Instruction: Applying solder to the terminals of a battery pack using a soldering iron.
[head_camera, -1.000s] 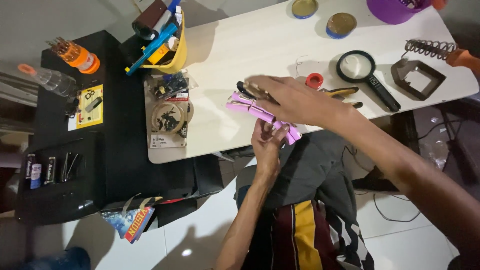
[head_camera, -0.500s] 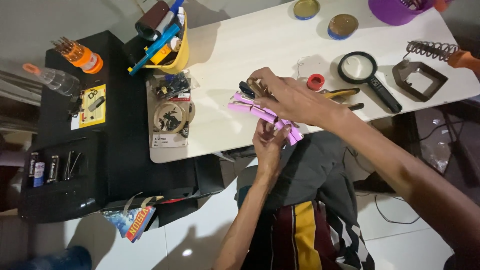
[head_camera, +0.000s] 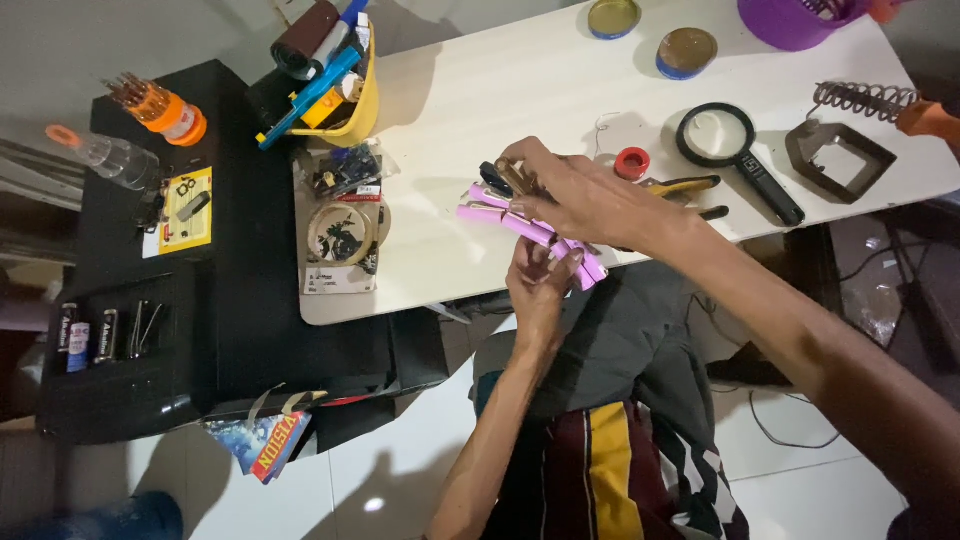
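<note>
My left hand (head_camera: 540, 282) grips a pink, flat, two-pronged device (head_camera: 520, 222) from below at the table's front edge. My right hand (head_camera: 580, 195) reaches in from the right and lies over its top. The fingers of that hand pinch a small dark and brass-coloured tool (head_camera: 505, 178) at the device's left end. Most of the pink body is hidden under my right hand.
On the white table (head_camera: 480, 90): a magnifying glass (head_camera: 735, 150), a small red ring (head_camera: 632, 162), yellow-handled pliers (head_camera: 685, 186), a soldering-iron stand (head_camera: 840, 150), two round tins (head_camera: 686, 50), a yellow tool holder (head_camera: 345, 85), packaged parts (head_camera: 340, 215). A black cabinet (head_camera: 230, 300) stands at the left.
My right hand has shifted slightly left along the pink device, and the dark tool tip now shows beyond my fingers. The left hand keeps its grip.
</note>
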